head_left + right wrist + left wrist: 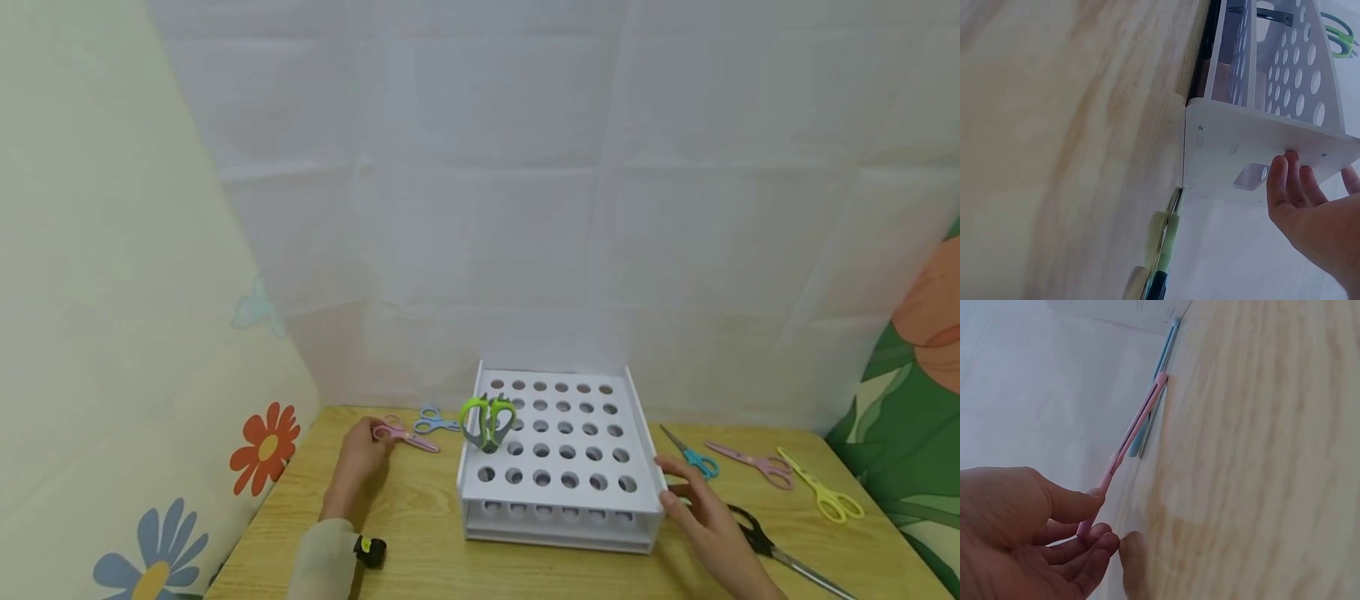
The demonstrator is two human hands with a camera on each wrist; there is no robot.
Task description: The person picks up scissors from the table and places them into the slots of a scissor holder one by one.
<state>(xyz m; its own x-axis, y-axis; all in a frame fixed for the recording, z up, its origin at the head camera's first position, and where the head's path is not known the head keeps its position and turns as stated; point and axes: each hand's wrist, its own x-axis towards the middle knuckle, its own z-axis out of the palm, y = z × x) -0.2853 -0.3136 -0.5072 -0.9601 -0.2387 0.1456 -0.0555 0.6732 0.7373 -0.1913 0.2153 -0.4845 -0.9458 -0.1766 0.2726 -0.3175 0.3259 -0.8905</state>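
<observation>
Pinched between thumb and fingers of my left hand point(363, 450) is one handle loop of a pair of pink scissors point(416, 439). The left wrist view has these scissors point(1129, 437) edge-on, tips pointing away from the hand. Beyond them lies a pair of blue scissors point(448, 426), its blade end hidden by the white rack. My right hand point(701, 512) rests its fingertips on the right side panel point(1222, 156) of this two-level white rack point(558, 542) with rows of round holes. Green-handled scissors point(489, 444) stand handles up in the rack's left column.
Right of the rack lie turquoise scissors point(697, 462), a second pink pair point(750, 461), yellow scissors point(806, 479) and large black-handled scissors point(757, 542). Light green scissors point(1169, 237) lie against the rack's side. A white sheet point(540, 208) hangs behind the wooden table point(420, 517).
</observation>
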